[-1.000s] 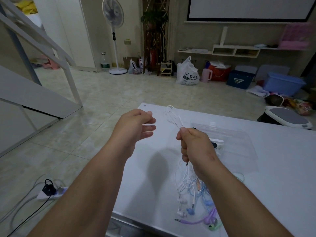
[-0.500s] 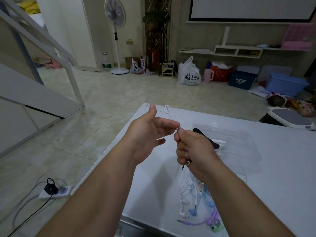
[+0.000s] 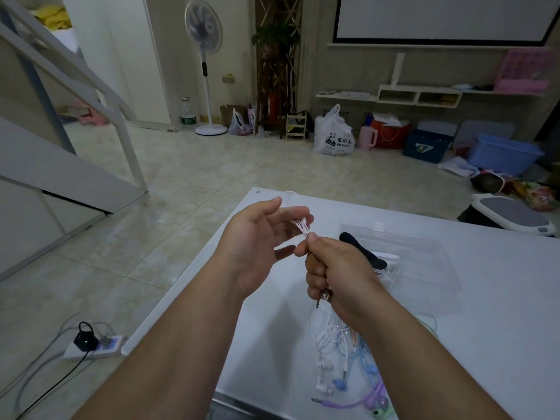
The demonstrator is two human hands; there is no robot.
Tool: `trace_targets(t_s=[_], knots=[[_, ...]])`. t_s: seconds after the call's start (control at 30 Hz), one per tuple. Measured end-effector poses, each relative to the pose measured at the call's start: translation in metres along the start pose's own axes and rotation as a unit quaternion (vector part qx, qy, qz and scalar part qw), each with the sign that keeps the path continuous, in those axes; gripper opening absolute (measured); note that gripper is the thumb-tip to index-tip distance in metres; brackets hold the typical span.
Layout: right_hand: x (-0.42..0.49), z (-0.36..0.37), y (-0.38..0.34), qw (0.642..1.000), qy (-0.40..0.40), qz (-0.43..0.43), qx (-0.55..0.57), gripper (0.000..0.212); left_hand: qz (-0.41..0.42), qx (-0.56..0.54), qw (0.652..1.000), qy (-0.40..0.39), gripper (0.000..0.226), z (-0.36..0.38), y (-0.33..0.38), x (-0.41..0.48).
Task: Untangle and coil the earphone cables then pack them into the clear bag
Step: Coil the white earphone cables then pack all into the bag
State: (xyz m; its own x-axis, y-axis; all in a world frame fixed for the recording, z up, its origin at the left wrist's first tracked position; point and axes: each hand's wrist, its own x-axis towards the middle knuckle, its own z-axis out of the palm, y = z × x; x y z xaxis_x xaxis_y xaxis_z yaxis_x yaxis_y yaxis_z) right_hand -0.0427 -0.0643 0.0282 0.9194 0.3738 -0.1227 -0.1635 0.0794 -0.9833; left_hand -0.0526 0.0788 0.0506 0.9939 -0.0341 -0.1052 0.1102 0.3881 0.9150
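- The right hand (image 3: 336,274) is curled into a fist round a white cable (image 3: 300,227). Its thumb and forefinger pinch the strands at the top, and a jack plug (image 3: 317,303) pokes out below the fist.
- The left hand (image 3: 260,244) is open just beside it, palm turned toward the right hand, fingers nearly straight and spread. The cable strands run from the pinch across its fingertips (they are too blurred to tell whether they wrap round the fingers).
- Both hands are raised above the white surface (image 3: 500,328).
- Under the right wrist a tangle (image 3: 339,350) of other earphones lies on the surface. They are white and blue, with purple and green ones near the front edge.
- The clear bag (image 3: 430,268) lies flat on the surface just behind the right hand. A black item (image 3: 360,248) and something white show at its left end, partly hidden by the hand.
- On the floor to the left lies a power strip (image 3: 94,348) with a black plug in it.
- Farther off, a fan (image 3: 204,37) stands by the wall.
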Motion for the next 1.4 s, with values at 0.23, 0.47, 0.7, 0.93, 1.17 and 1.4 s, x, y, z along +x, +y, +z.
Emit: trace_targets(t_s=[0.23, 0.47, 0.7, 0.93, 1.17, 1.4], knots=[[-0.001, 0.001, 0.0, 0.999, 0.011, -0.03, 0.005, 0.037, 0.032, 0.027, 0.999, -0.03, 0.037, -0.002, 0.001, 0.0], [-0.001, -0.001, 0.0, 0.999, 0.002, -0.026, 0.035, 0.036, 0.004, 0.092, 0.995, -0.041, 0.039, 0.008, -0.001, -0.006], [-0.001, -0.001, -0.001, 0.999, -0.036, -0.008, 0.039, 0.035, 0.067, 0.1, 0.992, 0.022, 0.029, 0.016, -0.009, -0.003], [-0.003, -0.002, 0.003, 0.997, -0.048, -0.007, -0.061, 0.032, 0.099, 0.167, 0.979, 0.069, 0.03, 0.015, -0.011, -0.001], [-0.005, -0.007, 0.004, 0.994, -0.015, -0.015, -0.109, 0.032, 0.111, 0.184, 0.975, 0.056, 0.034, 0.016, -0.015, 0.002], [-0.01, -0.017, 0.001, 0.986, -0.031, -0.021, -0.161, 0.012, 0.114, 0.228, 0.963, 0.083, 0.028, 0.022, -0.014, 0.003]])
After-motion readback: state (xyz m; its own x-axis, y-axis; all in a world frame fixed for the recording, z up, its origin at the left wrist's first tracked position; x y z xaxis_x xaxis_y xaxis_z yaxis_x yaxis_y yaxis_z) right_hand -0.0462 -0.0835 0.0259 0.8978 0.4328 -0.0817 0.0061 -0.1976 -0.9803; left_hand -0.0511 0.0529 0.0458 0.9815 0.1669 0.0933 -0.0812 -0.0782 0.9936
